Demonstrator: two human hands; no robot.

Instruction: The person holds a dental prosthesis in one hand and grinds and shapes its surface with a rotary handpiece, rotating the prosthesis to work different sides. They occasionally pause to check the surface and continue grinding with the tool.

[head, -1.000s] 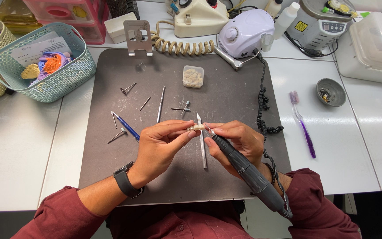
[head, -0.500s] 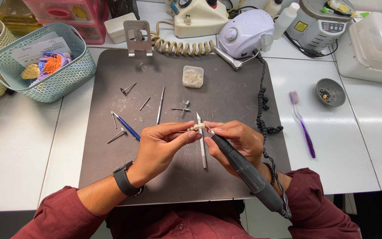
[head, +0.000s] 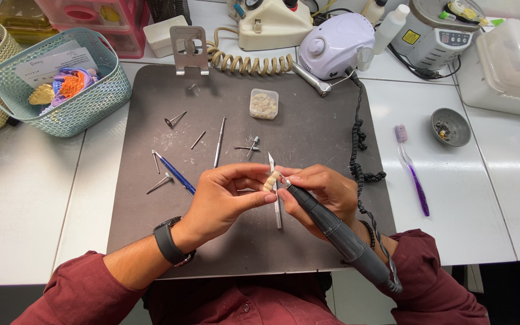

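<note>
Between the two hands, over the middle of the dark mat [head: 308, 253], sits a small cream tooth piece [head: 270, 180]. The left hand [head: 227, 201] has its grip pinched on this piece with thumb and fingers. The right hand [head: 326, 192] has its grip closed around a long black grinding tool [head: 338, 232], held like a pen, with the tip right at the piece. It looks like the grinding step is going on. A good next move needs a steady hold and a light touch, so the little piece does not slip. Just under the hands lies a thin metal knife [head: 275, 195]. Near it are a blue pen [head: 176, 173], small metal bits [head: 176, 118] and a clear box [head: 264, 103]. Farther out on the bench [head: 25, 198] are a purple toothbrush [head: 413, 171] and a green basket [head: 61, 78].
</note>
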